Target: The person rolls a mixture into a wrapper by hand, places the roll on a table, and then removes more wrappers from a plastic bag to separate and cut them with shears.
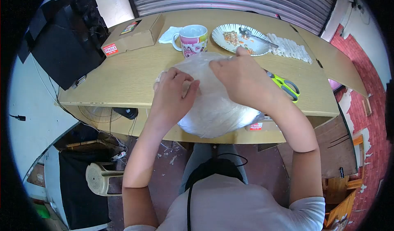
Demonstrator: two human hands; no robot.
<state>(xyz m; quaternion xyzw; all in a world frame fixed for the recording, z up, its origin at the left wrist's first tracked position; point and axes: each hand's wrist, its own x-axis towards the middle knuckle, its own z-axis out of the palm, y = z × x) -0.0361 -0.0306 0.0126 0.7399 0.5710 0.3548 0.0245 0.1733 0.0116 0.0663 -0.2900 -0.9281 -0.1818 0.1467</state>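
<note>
A large, clear plastic bag (217,108), puffed out and wrinkled, is in front of me over the table's front edge. My left hand (174,92) is at its left side, fingers curled into the film and thumb bent towards them. On the upper right of the bag, my right hand (243,77) has its fingers closed on the film, with the fingertips partly hidden. What the bag contains is hard to make out. Scissors with green and grey handles (287,86) lie beside my right wrist, their blades mostly hidden.
Behind the bag stand a printed mug (195,40) and a white paper plate (219,29) with food scraps and a spoon (258,37). White ruffled material (289,48) lies right of them. At left are a cardboard box (137,36) and a black case (67,46). A stool (98,179) stands below.
</note>
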